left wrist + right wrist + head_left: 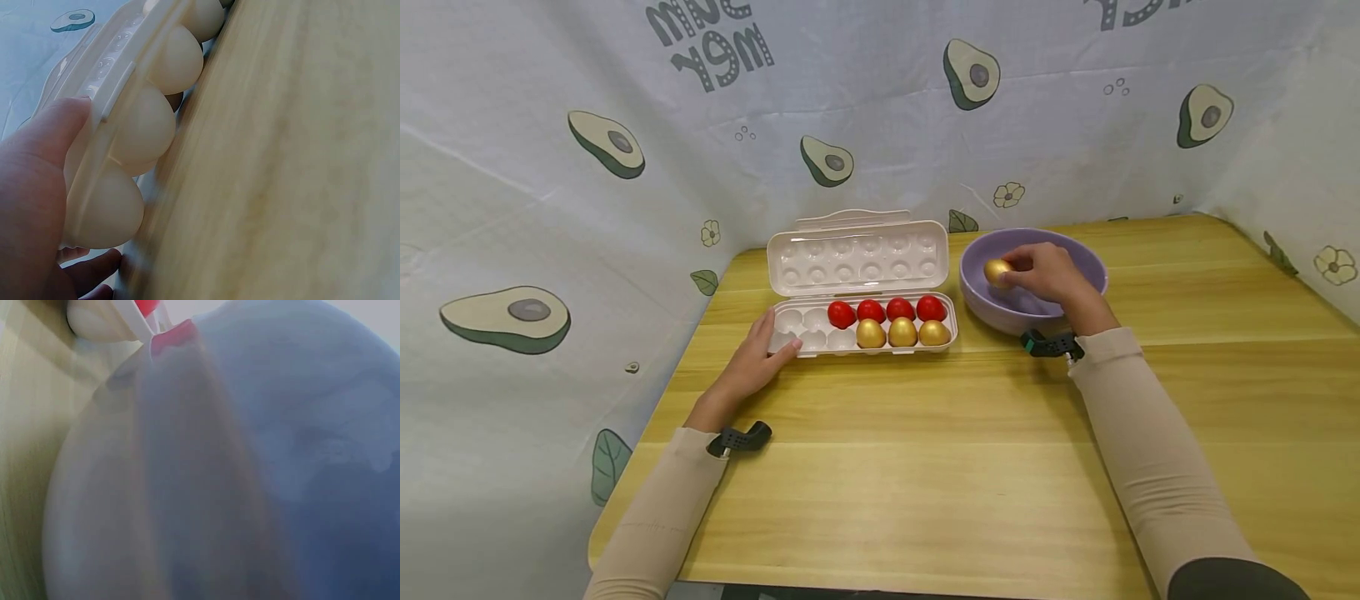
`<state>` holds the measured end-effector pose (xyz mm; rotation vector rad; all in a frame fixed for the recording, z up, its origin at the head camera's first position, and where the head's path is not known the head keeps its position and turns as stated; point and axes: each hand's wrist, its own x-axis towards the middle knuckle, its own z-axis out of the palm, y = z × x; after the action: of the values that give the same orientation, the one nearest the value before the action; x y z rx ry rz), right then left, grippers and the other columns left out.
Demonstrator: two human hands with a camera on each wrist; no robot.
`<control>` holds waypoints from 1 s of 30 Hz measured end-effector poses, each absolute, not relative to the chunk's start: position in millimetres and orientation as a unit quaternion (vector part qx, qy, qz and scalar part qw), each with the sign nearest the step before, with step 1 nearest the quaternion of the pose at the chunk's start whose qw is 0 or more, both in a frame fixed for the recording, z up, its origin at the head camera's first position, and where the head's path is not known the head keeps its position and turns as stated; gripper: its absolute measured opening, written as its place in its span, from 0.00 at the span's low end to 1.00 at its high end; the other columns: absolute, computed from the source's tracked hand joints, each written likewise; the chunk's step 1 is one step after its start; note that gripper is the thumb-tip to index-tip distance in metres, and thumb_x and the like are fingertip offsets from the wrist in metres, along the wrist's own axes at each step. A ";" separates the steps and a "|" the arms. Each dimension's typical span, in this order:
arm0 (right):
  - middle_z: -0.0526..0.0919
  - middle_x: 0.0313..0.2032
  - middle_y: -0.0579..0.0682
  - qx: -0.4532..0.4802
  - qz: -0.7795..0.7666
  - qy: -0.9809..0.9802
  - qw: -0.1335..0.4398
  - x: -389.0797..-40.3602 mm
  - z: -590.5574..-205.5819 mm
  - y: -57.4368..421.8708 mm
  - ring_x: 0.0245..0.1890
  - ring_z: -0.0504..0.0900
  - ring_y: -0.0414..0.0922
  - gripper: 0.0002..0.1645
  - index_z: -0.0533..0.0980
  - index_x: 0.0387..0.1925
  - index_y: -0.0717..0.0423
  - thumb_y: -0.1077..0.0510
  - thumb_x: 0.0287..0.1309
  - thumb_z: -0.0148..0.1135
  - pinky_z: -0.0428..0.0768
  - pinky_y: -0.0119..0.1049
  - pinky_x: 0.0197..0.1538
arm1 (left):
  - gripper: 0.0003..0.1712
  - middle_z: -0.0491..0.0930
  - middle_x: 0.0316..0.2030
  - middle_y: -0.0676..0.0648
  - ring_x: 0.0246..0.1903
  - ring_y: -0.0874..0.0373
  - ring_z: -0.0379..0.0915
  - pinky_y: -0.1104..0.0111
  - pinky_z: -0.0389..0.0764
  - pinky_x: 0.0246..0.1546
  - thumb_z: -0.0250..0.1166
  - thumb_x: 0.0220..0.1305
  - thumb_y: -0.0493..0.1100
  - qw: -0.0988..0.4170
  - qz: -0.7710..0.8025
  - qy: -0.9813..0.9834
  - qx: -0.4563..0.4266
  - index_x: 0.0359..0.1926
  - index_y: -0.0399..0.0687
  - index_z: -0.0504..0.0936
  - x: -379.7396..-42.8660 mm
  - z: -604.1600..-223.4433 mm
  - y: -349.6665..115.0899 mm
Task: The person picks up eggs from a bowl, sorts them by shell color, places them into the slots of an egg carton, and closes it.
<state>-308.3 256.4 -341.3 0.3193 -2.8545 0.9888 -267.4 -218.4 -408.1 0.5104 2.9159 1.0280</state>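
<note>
My right hand [1047, 271] pinches a golden egg [997, 272] over the inside of a purple bowl [1086, 254]. The right wrist view is filled by the bowl's wall [94, 506]; hand and egg do not show there. At its left end, my left hand [752, 358] grips a white egg box [820, 353], thumb on the front rim and fingers round the side. Close up in the left wrist view are the thumb [59, 128] and the box's rounded cups [103, 209]. Several red eggs [871, 311] fill the back row's right part; three golden eggs [902, 333] sit in front.
The box's lid [859, 258] stands open, leaning back toward the avocado-print cloth [887, 100] behind the table. The wooden table [887, 483] extends in front of the box and to the bowl's right. Bare cups [815, 319] show at the box's left end.
</note>
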 end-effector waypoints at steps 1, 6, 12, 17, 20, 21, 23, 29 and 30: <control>0.79 0.44 0.58 0.107 0.327 -0.937 0.053 -308.4 -341.1 256.5 0.44 0.74 0.51 0.22 0.75 0.48 0.61 0.53 0.53 0.63 0.70 0.46 0.48 | 0.51 0.34 0.69 0.47 0.68 0.51 0.31 0.52 0.42 0.64 0.48 0.59 0.68 0.004 0.328 0.931 0.162 0.70 0.48 0.33 -267.1 -408.0 -218.5; 0.76 0.48 0.58 0.099 0.352 -0.929 0.052 -307.2 -337.1 256.0 0.48 0.73 0.52 0.26 0.73 0.52 0.61 0.49 0.55 0.61 0.70 0.48 0.51 | 0.51 0.33 0.69 0.48 0.68 0.51 0.31 0.52 0.42 0.64 0.48 0.59 0.68 0.007 0.331 0.930 0.162 0.70 0.49 0.33 -266.1 -406.4 -217.7; 0.74 0.51 0.57 0.083 0.384 -0.918 0.059 -304.8 -327.0 252.7 0.51 0.72 0.51 0.31 0.70 0.56 0.58 0.45 0.54 0.60 0.71 0.47 0.52 | 0.52 0.34 0.69 0.48 0.68 0.52 0.31 0.53 0.41 0.64 0.48 0.58 0.69 0.006 0.336 0.928 0.158 0.70 0.48 0.33 -267.0 -404.3 -216.5; 0.74 0.53 0.56 0.086 0.422 -0.899 0.073 -303.0 -318.3 245.7 0.52 0.71 0.49 0.34 0.68 0.57 0.57 0.44 0.53 0.60 0.71 0.45 0.51 | 0.52 0.33 0.69 0.47 0.68 0.52 0.30 0.53 0.41 0.64 0.48 0.59 0.68 0.004 0.333 0.929 0.163 0.70 0.48 0.33 -267.0 -403.1 -216.5; 0.73 0.53 0.56 0.096 0.445 -0.886 0.084 -300.2 -313.6 240.1 0.53 0.71 0.48 0.34 0.67 0.59 0.58 0.46 0.54 0.60 0.72 0.43 0.51 | 0.52 0.34 0.69 0.47 0.68 0.51 0.31 0.52 0.42 0.64 0.48 0.59 0.68 0.003 0.333 0.929 0.164 0.70 0.47 0.33 -266.7 -403.6 -216.5; 0.73 0.54 0.56 0.100 0.453 -0.881 0.088 -299.0 -312.0 237.9 0.53 0.71 0.48 0.34 0.66 0.59 0.58 0.47 0.54 0.60 0.72 0.42 0.51 | 0.52 0.34 0.69 0.47 0.68 0.51 0.31 0.52 0.42 0.64 0.48 0.59 0.68 0.002 0.333 0.929 0.164 0.70 0.47 0.33 -266.6 -404.0 -216.4; 0.73 0.54 0.56 0.111 0.474 -0.868 0.095 -296.8 -309.7 233.5 0.53 0.71 0.48 0.33 0.66 0.59 0.58 0.49 0.55 0.60 0.73 0.38 0.51 | 0.52 0.34 0.69 0.47 0.68 0.51 0.31 0.53 0.42 0.64 0.48 0.59 0.68 0.002 0.332 0.929 0.163 0.70 0.48 0.33 -266.6 -404.5 -216.4; 0.72 0.54 0.54 0.153 0.554 -0.815 0.073 -292.9 -307.4 219.4 0.50 0.73 0.45 0.30 0.67 0.60 0.55 0.53 0.56 0.60 0.74 0.33 0.49 | 0.52 0.34 0.69 0.47 0.68 0.51 0.32 0.53 0.42 0.64 0.48 0.59 0.68 0.002 0.327 0.931 0.163 0.70 0.48 0.33 -267.2 -406.6 -217.3; 0.72 0.54 0.54 0.158 0.565 -0.807 0.068 -292.5 -307.4 217.3 0.49 0.73 0.44 0.30 0.66 0.60 0.55 0.53 0.56 0.59 0.74 0.31 0.49 | 0.51 0.34 0.69 0.47 0.67 0.51 0.32 0.53 0.42 0.64 0.48 0.59 0.68 0.002 0.326 0.931 0.164 0.70 0.47 0.33 -267.2 -406.7 -217.5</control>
<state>-292.5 217.3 -307.4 0.4747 -2.4313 1.7035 -267.2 -217.5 -406.7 0.5143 2.9214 1.0242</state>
